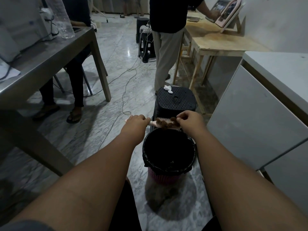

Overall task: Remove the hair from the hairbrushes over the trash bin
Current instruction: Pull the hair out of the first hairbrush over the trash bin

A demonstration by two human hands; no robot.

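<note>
Your left hand (135,121) fisted tight round pink handle of hairbrush (164,123), holding it level over far rim of trash bin (168,166). Your right hand (190,120) at brush's right end, fingertips (180,118) pinched on brown hair (166,122) tangled in bristles. Bin black-lined, pink basket, on marble floor (103,130). Black stool (175,99) just behind bin, crumpled white tissue (168,88) on top

A black stool (175,99) stands on the marble floor (116,64), with a crumpled white tissue (168,88) on its top. Left of the stool is a grey table (50,54); behind it, to the right, a wooden table (221,42) with a person (166,30) standing beside it.
</note>
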